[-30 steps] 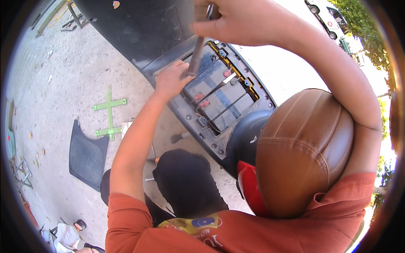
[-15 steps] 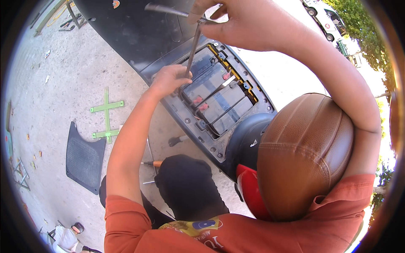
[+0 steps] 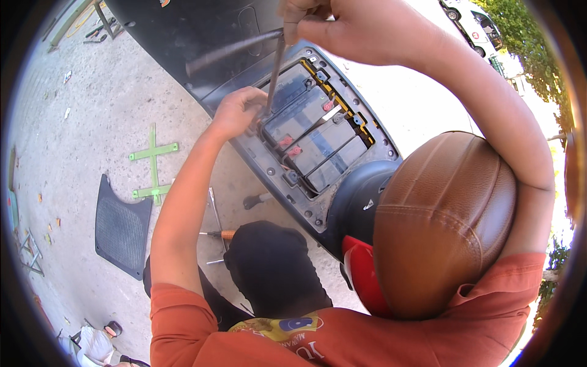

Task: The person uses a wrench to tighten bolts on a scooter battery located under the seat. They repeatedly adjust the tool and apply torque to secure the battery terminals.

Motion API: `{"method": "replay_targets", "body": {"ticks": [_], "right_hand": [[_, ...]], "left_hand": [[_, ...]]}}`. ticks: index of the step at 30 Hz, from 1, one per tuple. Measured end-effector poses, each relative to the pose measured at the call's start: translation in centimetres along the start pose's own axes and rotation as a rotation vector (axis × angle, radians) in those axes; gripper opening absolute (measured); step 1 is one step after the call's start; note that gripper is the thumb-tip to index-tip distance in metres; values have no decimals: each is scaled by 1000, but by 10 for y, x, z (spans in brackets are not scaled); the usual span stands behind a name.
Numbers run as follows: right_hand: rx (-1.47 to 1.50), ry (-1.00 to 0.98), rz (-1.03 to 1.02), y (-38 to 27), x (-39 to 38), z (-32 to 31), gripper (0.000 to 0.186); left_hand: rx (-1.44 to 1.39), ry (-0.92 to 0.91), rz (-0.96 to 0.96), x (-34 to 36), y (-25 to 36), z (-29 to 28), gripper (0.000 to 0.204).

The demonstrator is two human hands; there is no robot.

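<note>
A metal T-handle wrench (image 3: 276, 76) stands nearly upright over the left far corner of an open battery bay in a scooter's footboard (image 3: 269, 172). My right hand (image 3: 342, 30) is closed on its top, where the crossbar meets the shaft; the bar is smeared by motion. Lower down, my left hand (image 3: 235, 113) curls its fingers and thumb at the shaft's bottom end, by the bay's rim. Several grey batteries (image 3: 293, 116) with black cables and red terminal caps fill the bay. What the wrench's tip sits on is hidden.
The brown seat (image 3: 440, 226) rises close to my right arm. On the concrete to the left lie a dark footboard cover (image 3: 123, 229), a green cross-shaped frame (image 3: 154, 153) and an orange-handled screwdriver (image 3: 227, 235). My knee (image 3: 266, 266) is beside the scooter.
The wrench's crossbar has swung toward me on its left side. My right hand has moved slightly up, and my left hand has shifted a little left along with the shaft's lower end.
</note>
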State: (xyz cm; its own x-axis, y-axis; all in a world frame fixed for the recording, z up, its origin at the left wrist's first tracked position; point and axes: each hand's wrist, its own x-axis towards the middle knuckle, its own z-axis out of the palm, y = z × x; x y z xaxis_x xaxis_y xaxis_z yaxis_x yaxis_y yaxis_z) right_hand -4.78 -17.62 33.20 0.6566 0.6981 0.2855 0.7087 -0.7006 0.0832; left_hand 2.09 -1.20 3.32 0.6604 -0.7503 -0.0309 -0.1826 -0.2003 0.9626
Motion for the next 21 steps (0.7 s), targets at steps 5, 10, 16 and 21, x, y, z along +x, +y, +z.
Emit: {"method": "replay_targets", "body": {"ticks": [5,10,16,21], "right_hand": [[-98,-203,79,-21,11,-7,6],[118,-226,133,-9,5,-8,11],[185,-168,249,-16,5,-11,9],[239,-242,629,-36,9,-12,31]], "left_hand": [[-57,-26,-69,1,-10,1,30],[-94,-86,-79,-4,-5,3,31],[-129,-81,71,-4,-5,9,23],[79,-65,131,3,-3,10,27]]}}
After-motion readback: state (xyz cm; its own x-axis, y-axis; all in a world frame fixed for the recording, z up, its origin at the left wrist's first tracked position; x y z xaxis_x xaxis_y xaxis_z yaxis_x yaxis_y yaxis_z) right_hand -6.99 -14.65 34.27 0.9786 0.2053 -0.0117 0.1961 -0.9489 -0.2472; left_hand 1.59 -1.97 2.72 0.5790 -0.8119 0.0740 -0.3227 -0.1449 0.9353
